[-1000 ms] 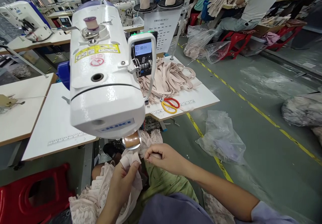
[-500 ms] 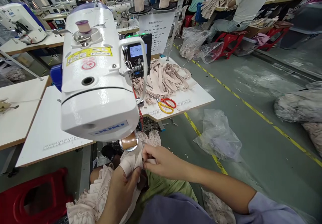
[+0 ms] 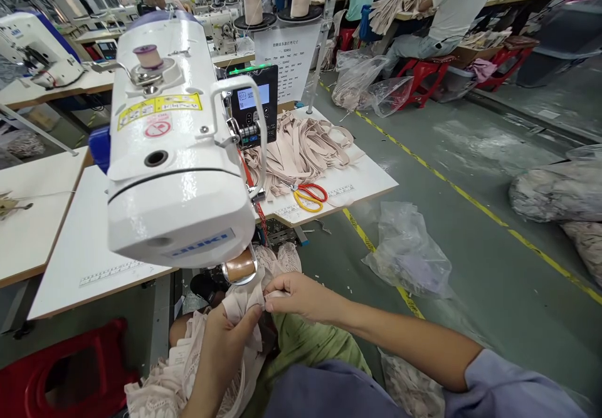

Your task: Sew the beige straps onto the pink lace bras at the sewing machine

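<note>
My left hand point(image 3: 226, 338) pinches the edge of a beige lace garment point(image 3: 244, 302) between thumb and fingers, just below the sewing machine head. Close beside it, my right hand point(image 3: 301, 297) has thumb and forefinger closed on the same beige fabric, with a pale piece showing at the fingertips. The garment's lacy part point(image 3: 181, 368) hangs down over my lap on the left. Above both hands is the white sewing machine point(image 3: 174, 211), whose brown-padded round plate point(image 3: 241, 267) hides part of the fabric. The machine's needle area is out of sight.
Red-and-yellow-handled scissors point(image 3: 310, 197) lie on the white table point(image 3: 371, 183), near a heap of beige straps point(image 3: 305, 148). A control screen point(image 3: 254, 98) stands behind. Plastic bags point(image 3: 407, 252) rest on the floor; a red stool point(image 3: 66, 368) is at left. Co-workers sit farther back.
The view has shifted slightly, so the machine sits a little farther left. My right fingers have closed in on the fabric, and both hands remain close together under the machine.
</note>
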### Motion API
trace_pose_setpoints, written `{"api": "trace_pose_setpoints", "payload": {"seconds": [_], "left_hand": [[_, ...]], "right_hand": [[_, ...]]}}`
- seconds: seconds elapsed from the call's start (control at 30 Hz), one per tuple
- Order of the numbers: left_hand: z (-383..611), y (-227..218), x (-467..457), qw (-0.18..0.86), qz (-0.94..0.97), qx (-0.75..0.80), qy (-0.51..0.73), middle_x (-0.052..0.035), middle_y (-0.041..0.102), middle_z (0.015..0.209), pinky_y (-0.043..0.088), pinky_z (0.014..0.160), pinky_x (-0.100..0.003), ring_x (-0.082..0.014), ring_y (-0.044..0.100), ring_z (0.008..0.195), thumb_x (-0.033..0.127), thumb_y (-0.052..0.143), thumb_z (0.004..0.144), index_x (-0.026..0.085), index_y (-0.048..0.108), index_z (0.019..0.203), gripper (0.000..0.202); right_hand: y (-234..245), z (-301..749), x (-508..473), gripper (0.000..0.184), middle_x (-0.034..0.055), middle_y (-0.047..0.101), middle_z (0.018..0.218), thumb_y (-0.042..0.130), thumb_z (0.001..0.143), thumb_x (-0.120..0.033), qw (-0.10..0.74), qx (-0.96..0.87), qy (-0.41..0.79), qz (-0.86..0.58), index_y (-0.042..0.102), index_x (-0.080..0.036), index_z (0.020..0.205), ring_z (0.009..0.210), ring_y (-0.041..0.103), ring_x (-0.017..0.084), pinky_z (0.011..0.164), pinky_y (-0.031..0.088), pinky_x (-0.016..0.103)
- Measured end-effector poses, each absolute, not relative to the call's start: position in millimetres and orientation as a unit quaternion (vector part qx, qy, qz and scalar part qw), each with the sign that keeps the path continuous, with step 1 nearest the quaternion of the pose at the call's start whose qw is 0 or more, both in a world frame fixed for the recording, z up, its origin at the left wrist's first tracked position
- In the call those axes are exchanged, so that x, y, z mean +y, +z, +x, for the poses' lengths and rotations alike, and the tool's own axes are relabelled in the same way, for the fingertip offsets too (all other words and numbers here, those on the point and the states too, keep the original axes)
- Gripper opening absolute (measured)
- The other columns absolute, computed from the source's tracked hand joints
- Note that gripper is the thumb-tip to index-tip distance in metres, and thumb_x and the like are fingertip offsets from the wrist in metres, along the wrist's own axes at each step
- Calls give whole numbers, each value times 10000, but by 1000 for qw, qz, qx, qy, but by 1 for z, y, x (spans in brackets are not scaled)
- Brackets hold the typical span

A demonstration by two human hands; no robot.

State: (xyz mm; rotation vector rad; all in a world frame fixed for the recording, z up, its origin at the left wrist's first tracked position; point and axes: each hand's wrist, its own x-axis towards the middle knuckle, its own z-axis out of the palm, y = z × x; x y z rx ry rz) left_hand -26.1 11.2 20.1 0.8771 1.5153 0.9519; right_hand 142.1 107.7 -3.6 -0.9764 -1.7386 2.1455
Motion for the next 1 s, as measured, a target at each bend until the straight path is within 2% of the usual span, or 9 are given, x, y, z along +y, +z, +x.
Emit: {"api": "trace_pose_setpoints", "payload": {"seconds": [0.17, 0.33, 0.5, 0.63, 0.7, 0.77, 0.83, 0.93, 1.0], "left_hand": [[-19, 18, 10, 500, 288, 688, 439, -4, 637, 605, 423, 515, -202, -128, 543, 560, 496, 750, 716, 144, 677, 665, 363], [-11, 13, 9, 509, 236, 669, 487, 17, 631, 587, 438, 516, -205, -109, 537, 529, 474, 759, 721, 145, 661, 675, 347], [-5, 11, 9, 522, 218, 626, 536, -29, 711, 748, 513, 669, -259, -168, 648, 703, 424, 730, 784, 138, 693, 864, 299], [-16, 7, -2, 517, 187, 623, 557, -94, 747, 938, 536, 786, -318, -245, 682, 894, 442, 759, 745, 137, 708, 1003, 402], [-23, -1, -13, 506, 115, 572, 636, -85, 750, 1001, 546, 820, -360, -270, 684, 938, 578, 747, 685, 202, 718, 1007, 496], [-25, -11, -23, 512, 51, 484, 708, -67, 734, 1115, 558, 816, -401, -295, 678, 1010, 786, 587, 674, 311, 686, 1132, 668], [-24, -20, -30, 524, 66, 450, 720, -71, 695, 1223, 564, 815, -414, -313, 656, 1095, 882, 415, 687, 376, 587, 1300, 813], [-25, -24, -29, 487, 206, 511, 678, -104, 689, 1226, 545, 888, -398, -331, 618, 1169, 806, 546, 694, 322, 537, 1379, 838], [-34, -21, -23, 424, 313, 550, 648, -107, 703, 1189, 529, 929, -403, -339, 608, 1182, 727, 647, 683, 302, 541, 1380, 823]], "right_hand": [[-3, 139, 102, 109, -30, 640, 720, 674, 778, -259, 139, -516, 782, -319, 716, -165, 813, 664, 533, 116, 617, 384, 214], [1, 137, 98, 184, -11, 625, 726, 671, 812, -333, 154, -591, 713, -346, 712, -157, 845, 655, 521, 125, 586, 374, 221], [8, 134, 102, 75, -10, 580, 719, 633, 799, -207, 210, -743, 540, -336, 679, -169, 753, 725, 516, 136, 640, 357, 234], [16, 131, 116, 106, -44, 511, 597, 652, 737, -259, 157, -649, 673, -319, 681, -170, 785, 551, 431, 96, 536, 327, 222], [24, 128, 124, 174, -51, 539, 588, 699, 685, -293, 128, -568, 752, -309, 684, -170, 807, 530, 446, 88, 529, 346, 213], [36, 123, 131, 201, -42, 593, 615, 736, 629, -273, 109, -519, 793, -298, 681, -167, 792, 560, 501, 89, 561, 387, 206], [50, 117, 136, 205, -38, 618, 632, 740, 604, -251, 71, -497, 822, -269, 680, -166, 781, 582, 532, 89, 590, 419, 205], [72, 111, 146, 206, -36, 603, 653, 725, 617, -267, -21, -548, 815, -186, 683, -158, 787, 594, 519, 89, 583, 413, 205], [83, 107, 156, 176, -32, 575, 668, 690, 662, -263, -47, -661, 731, -163, 684, -154, 800, 594, 478, 89, 547, 359, 201]]}}
